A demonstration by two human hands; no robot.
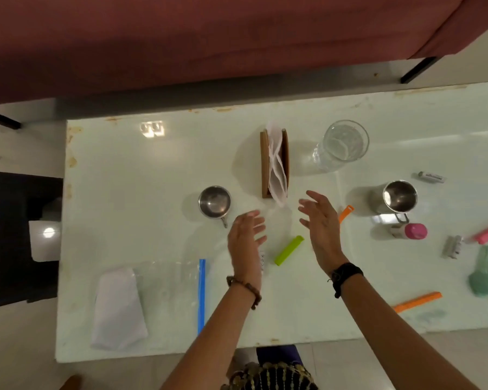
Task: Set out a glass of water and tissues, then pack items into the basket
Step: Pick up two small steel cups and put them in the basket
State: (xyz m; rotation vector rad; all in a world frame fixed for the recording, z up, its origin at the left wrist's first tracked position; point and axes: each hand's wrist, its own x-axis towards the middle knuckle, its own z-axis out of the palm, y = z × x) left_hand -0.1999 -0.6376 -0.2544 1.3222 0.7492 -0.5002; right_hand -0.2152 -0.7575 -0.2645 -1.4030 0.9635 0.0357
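Both forearms reach over the near edge of a pale, glossy table [164,170] whose rim shows rusty chips. The left hand [247,240] and right hand [320,223] hover above the top with palms turned toward each other, fingers spread and released, grasping nothing. Between them lies a green clip [288,250]. To the left of the left hand sit a clear zip bag [178,291] with a blue seal and a folded white cloth [117,308]; just beyond it stands a small steel cup [214,202]. Right of the right hand are a steel mug [399,198], a pink-capped bottle [410,231] and an orange clip [417,302]. Just beyond the fingertips stands the brown tissue holder [265,164] with white tissues [276,164], and beside it, farther right, the glass of water [341,144]. Past the table's far edge is pale floor, then a maroon sofa [209,38]
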